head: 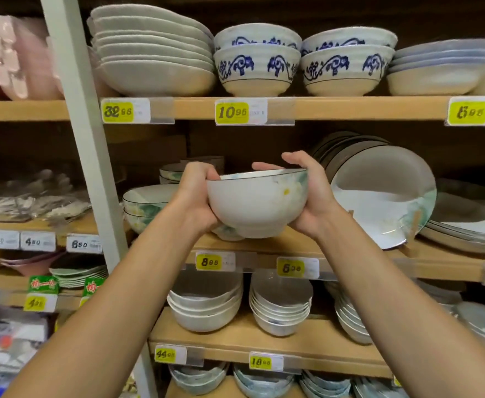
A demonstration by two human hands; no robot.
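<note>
While we are standing at the crockery shelves, we are cradling a white ceramic bowl [257,206] in front of the middle shelf [301,247], with its foot hanging just above the shelf's front edge. At the far left, a stack of matching bowls [145,206] is sitting on that shelf, just beside our left hand [194,196]. That hand is curling round the bowl's left wall, its thumb lying at the dark rim. The bowl is riding upright between both palms, a faint yellow and green flower showing on its side. Our right hand [307,193] is clasping the opposite wall, with fingertips showing past the rim. Further right, a large plate [379,196] is leaning up on its edge, near that hand. We are judging the bowl to be stiff, glazed and slippery, moderately heavy, and quick to chip against its neighbours. So we are taking it by both walls, low toward the foot, rather than by the thin rim alone.
</note>
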